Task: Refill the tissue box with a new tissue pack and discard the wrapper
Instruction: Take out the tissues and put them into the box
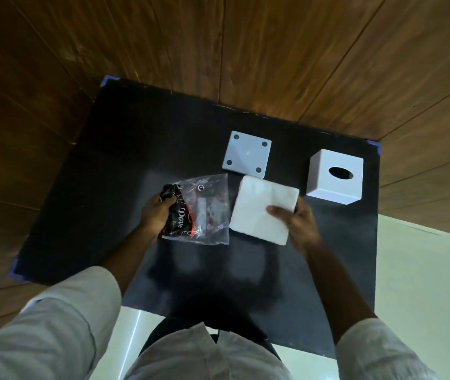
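Observation:
A white stack of tissues [259, 204] is out of its wrapper, held above the black table [108, 165] by my right hand [296, 222], thumb on top at its right edge. My left hand [155, 213] is shut on the clear plastic wrapper [204, 209], gripping its crumpled black printed end just left of the tissues. The white cube tissue box [334, 179] with an oval slot stands to the right. Its flat white base plate [246, 154], with dark round pads at the corners, lies behind the tissues.
Blue tape marks the table corners [110, 79]. Wood panelling [218, 45] surrounds the far and left sides, with pale floor [424, 270] to the right. My light sleeves and torso fill the bottom of the view.

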